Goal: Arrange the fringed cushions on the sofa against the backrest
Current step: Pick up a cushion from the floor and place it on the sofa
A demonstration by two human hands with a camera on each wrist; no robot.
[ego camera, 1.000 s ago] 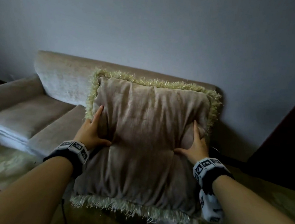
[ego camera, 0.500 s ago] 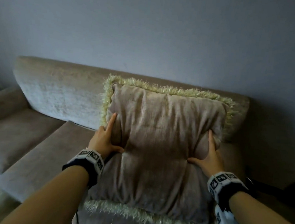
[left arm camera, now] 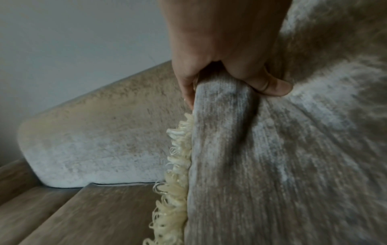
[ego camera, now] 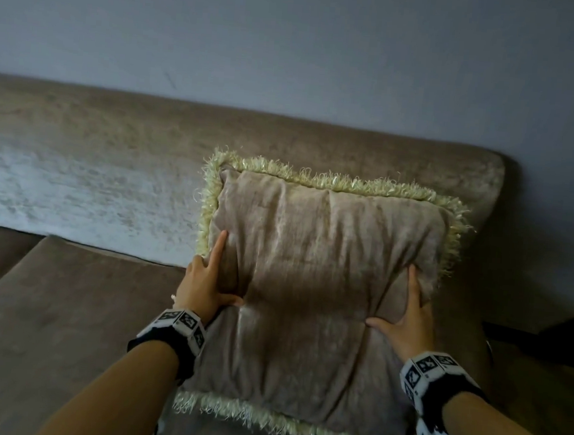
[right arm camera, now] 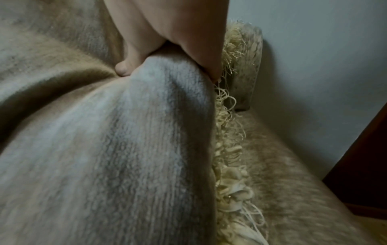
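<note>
Presently, the fringed cushion (ego camera: 321, 282) is held upright at the right end of the sofa (ego camera: 64, 320), before the backrest (ego camera: 111, 169). Its side edges are pinched by the left hand (ego camera: 204, 286) and right hand (ego camera: 411, 326).

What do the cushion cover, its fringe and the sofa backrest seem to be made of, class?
Cushion cover: taupe velvet or chenille, judging by its soft nap with pale sheen streaks. Fringe: looped cream yarn, slightly glossy, perhaps synthetic. Sofa backrest: similar napped upholstery, brushed pale in patches. The exact fibres cannot be told.
</note>
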